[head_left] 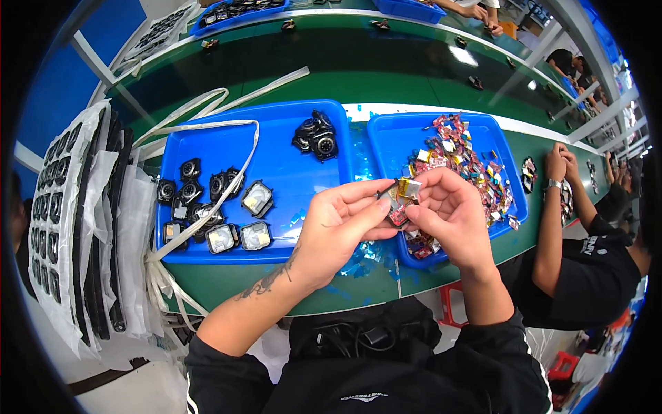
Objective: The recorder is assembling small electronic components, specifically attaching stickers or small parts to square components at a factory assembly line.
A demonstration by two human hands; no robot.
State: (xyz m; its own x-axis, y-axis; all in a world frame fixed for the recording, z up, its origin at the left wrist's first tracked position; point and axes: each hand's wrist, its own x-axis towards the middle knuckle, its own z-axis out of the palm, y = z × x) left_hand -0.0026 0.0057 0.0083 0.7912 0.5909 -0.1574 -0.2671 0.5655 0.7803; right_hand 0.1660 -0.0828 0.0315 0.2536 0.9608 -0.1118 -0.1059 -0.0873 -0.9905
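Observation:
Both hands meet over the gap between two blue trays. My left hand (332, 231) grips a small black smartwatch case (392, 195) by its edge, thumb on top. My right hand (452, 217) closes on the other side, thumb and fingers at a red circuit board (398, 217) with a silver-and-yellow battery (408, 188) at the case. Whether the board is still attached inside is hidden by the fingers. Left of the hands, the blue tray (314, 183) bears several watch cases (257, 199) and a heap of black watch parts (316, 136).
The right blue tray (386, 129) holds a pile of red boards and batteries (476, 165). White straps (256, 141) drape over the left tray, beside stacked trays of watch cases (58, 200). Blue film scraps (362, 259) litter the green bench. A co-worker's arm (549, 238) is at right.

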